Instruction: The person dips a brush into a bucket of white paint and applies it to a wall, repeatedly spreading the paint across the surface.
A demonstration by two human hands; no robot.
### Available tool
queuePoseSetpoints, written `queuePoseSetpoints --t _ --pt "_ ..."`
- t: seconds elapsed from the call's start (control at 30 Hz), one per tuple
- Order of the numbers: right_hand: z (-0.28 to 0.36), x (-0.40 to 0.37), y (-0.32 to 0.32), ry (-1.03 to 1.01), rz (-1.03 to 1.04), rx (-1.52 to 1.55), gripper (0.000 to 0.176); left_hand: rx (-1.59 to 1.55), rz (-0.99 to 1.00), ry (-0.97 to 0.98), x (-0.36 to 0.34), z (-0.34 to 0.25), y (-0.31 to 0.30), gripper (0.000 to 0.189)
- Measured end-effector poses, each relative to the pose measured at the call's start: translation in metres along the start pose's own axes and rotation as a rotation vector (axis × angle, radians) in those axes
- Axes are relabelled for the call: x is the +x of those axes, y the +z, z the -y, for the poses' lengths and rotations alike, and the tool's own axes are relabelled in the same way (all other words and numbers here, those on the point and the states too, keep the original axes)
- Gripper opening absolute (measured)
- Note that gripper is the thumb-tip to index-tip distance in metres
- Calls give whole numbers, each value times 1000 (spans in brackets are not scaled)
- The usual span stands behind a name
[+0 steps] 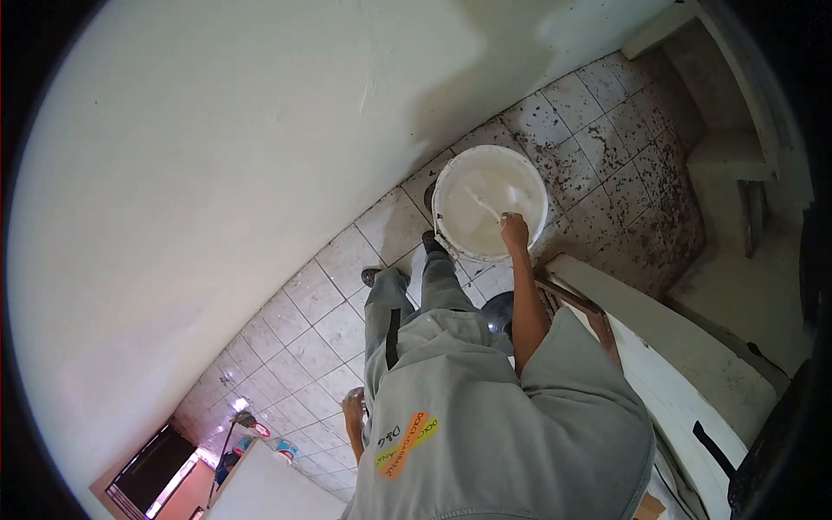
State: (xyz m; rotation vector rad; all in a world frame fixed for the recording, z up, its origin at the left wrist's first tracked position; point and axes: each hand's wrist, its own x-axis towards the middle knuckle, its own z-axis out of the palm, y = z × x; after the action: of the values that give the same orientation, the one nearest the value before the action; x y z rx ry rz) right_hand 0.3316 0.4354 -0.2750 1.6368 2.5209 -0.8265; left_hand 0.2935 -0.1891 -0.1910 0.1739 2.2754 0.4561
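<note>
A large white bucket [542,173] stands on the tiled floor by the wall, with whitish liquid [468,221] inside. My right hand [515,230] reaches over its near rim, fingers closed round a white-coated stick [483,203]. The far end of the stick is in the liquid; I cannot make out what kind of tool it is. Beside my hip hangs my left hand [354,407], partly covered by my grey clothing. Its fingers are too small and hidden to show whether anything is in them.
A pale wall [217,191] runs along the left. Dark flecks cover the floor tiles [598,147] beyond the bucket. A black round object [497,310] sits near my legs. White furniture or ledge [667,325] lies on the right, and a white surface [273,485] behind at lower left.
</note>
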Motion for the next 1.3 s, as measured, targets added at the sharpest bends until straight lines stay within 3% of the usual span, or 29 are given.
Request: queuePoseSetpoints --t 0.03,0.07,0.1,0.2,0.3,0.4,0.5,0.6,0.7,0.8,0.9,1.0,1.2,1.3 --pt "-5 3 3 -55 37 34 23 152 -24 135 4 28 11 27" --pt "-11 9 6 -111 74 66 24 302 -48 270 3 14 6 28" --pt "-17 12 9 -167 110 99 25 262 42 96 -3 0 4 30" --pt "-14 10 9 380 332 680 29 93 62 -22 -8 -15 3 30" --pt "-16 7 10 340 343 648 32 72 79 -102 -5 -18 2 29" --pt "-31 1 33 128 139 538 29 186 66 33 -2 -13 2 30" --pt "-8 -26 6 4 -64 58 26 139 59 -105 0 -23 0 30" --pt "21 -58 -32 160 -18 83 25 232 11 73 4 -6 7 31" --pt "17 -84 -30 136 -141 11 14 233 18 112 10 -5 8 31" --pt "-7 -106 -8 36 -288 -3 14 195 51 64 14 -12 6 31" --pt "-28 -116 8 193 -46 -79 18 180 65 44 17 -17 4 31" --pt "-26 -119 -1 84 -140 -84 13 170 73 27 16 -19 2 31" --pt "-27 -118 4 149 -101 -111 13 169 84 24 16 -22 1 31" --pt "-14 -123 -7 107 -205 -41 12 174 88 22 15 -21 1 31"
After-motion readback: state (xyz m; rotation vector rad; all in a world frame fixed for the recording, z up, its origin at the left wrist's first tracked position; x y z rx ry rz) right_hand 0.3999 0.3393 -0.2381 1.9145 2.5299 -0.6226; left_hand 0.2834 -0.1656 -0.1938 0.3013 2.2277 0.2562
